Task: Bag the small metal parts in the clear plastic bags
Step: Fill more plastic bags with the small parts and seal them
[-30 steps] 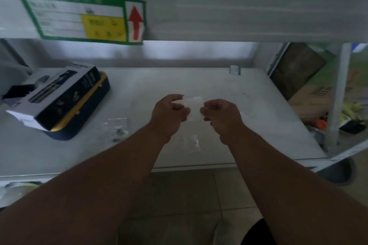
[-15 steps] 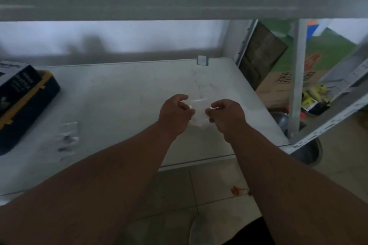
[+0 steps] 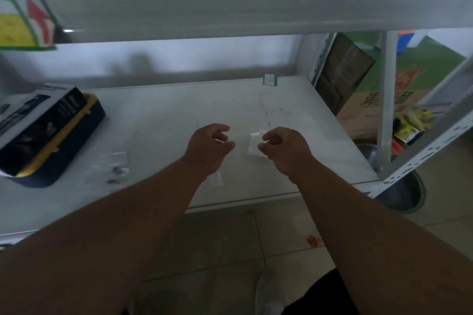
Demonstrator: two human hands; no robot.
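Far left on the table [image 3: 166,120]: a dark tool case [image 3: 46,133] under its printed box, then clear bags holding small dark parts [image 3: 114,170] lying flat just beside it, probably set aside as done. Mid-frame above the table: left hand [image 3: 208,146] with fingers loosely curled, thumb and forefinger seemingly nipped on something tiny, though too blurred to tell what, and a scrap of clear plastic [image 3: 217,179] below the wrist. Rightmost: right hand [image 3: 282,149] pinching the clear plastic bag [image 3: 254,144] at one edge, held up off the table, likely for filling, long axis roughly upright and tilted slightly, mouth direction unclear.
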